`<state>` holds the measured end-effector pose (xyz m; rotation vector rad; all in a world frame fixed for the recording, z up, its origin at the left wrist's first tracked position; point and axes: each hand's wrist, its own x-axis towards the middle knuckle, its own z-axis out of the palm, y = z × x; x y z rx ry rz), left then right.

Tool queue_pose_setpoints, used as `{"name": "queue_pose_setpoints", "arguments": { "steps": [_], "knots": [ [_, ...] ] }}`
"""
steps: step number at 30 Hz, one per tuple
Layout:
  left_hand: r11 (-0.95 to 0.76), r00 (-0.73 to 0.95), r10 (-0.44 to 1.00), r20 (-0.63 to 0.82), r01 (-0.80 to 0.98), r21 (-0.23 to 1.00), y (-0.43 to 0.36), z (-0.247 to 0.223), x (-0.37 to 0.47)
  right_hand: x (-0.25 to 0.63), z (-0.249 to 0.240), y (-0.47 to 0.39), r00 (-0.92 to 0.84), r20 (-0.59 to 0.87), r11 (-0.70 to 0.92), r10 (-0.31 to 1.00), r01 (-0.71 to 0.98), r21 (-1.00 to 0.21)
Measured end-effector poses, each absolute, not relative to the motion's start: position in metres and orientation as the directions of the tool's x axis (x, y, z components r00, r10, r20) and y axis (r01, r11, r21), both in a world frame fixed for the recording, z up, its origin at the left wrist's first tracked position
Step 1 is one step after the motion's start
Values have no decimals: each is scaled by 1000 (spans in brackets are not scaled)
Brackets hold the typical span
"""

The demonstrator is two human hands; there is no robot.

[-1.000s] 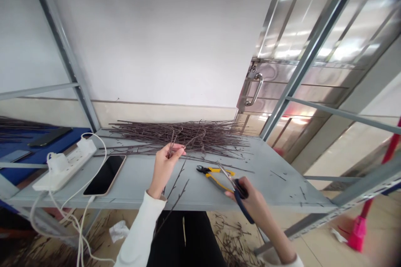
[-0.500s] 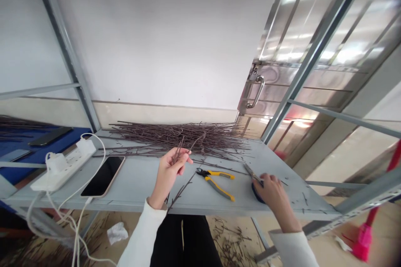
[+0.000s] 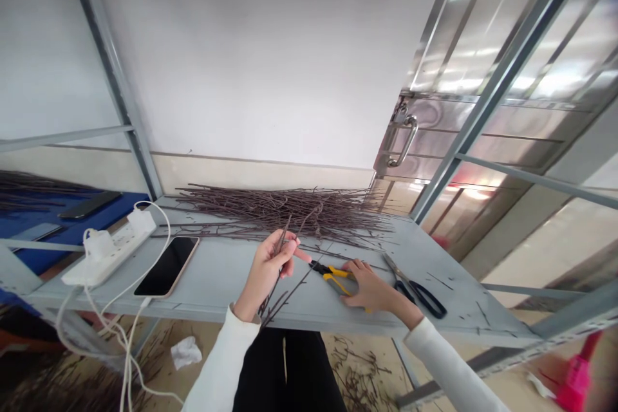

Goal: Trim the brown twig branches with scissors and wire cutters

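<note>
My left hand (image 3: 276, 259) is closed round a few thin dark twigs (image 3: 276, 306), whose ends stick up past the fingers and hang down over the table's front edge. On the yellow and grey pliers (image 3: 333, 275) lies my right hand (image 3: 365, 286), its fingers spread over the handles; the black jaws point left, toward my left hand. Scissors (image 3: 416, 290) with dark handles rest on the table just right of my right hand. Behind both hands a long pile of brown twigs (image 3: 270, 209) stretches across the back of the table.
A phone (image 3: 167, 267) and a white power strip (image 3: 109, 254) with cables are at the left of the grey table (image 3: 217, 283). Metal posts (image 3: 502, 77) frame the sides. Cut twig bits and a crumpled tissue (image 3: 186, 352) lie on the floor.
My right hand has moved left from the scissors to the pliers. The scissors now lie released on the table. My left hand still holds twigs.
</note>
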<state>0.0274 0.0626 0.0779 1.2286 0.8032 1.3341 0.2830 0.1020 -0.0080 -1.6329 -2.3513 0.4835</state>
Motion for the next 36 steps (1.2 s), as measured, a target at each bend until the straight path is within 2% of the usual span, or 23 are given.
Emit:
{"name": "queue_pose_setpoints", "arguments": {
  "steps": [5, 7, 8, 10, 12, 13, 14, 16, 20, 22, 26, 31, 36],
  "knots": [
    [-181, 147, 963, 225, -267, 947, 68, 74, 26, 295, 2, 93, -300, -14, 259, 954, 845, -467],
    [-181, 138, 965, 222, -256, 949, 70, 74, 26, 303, 6, 84, -309, -55, 226, 950, 797, -560],
    [-179, 133, 967, 217, -248, 952, 70, 74, 26, 306, 9, 78, -318, -71, 196, 946, 729, -656],
    [-174, 121, 971, 206, -234, 957, 71, 74, 27, 309, 17, 66, -322, -57, 113, 945, 485, -867],
    [-173, 103, 974, 200, -226, 959, 71, 73, 29, 306, 31, 53, -291, 18, 84, 956, 214, -973],
    [-173, 92, 976, 197, -224, 959, 71, 73, 30, 302, 40, 47, -273, 70, 114, 959, 147, -983],
    [-173, 81, 977, 195, -226, 959, 71, 72, 32, 298, 50, 41, -266, 117, 156, 957, 129, -979],
    [-169, 70, 979, 190, -233, 958, 70, 73, 35, 288, 70, 32, -242, 205, 259, 949, 219, -941],
    [-170, 68, 979, 193, -255, 952, 66, 79, 39, 269, 98, 29, -110, 393, 378, 913, 593, -711],
    [-181, 57, 978, 202, -263, 948, 63, 83, 39, 262, 103, 32, -101, 467, 406, 878, 674, -617],
    [-199, 16, 978, 210, -246, 949, 60, 87, 38, 259, 108, 35, -139, 510, 441, 849, 717, -540],
    [-250, -94, 967, 235, -208, 945, 63, 84, 38, 261, 116, 16, -89, 560, 434, 824, 735, -521],
    [-288, -41, 957, 285, -216, 933, 62, 82, 43, 251, 115, 7, -138, 523, 453, 841, 708, -542]
  ]
}}
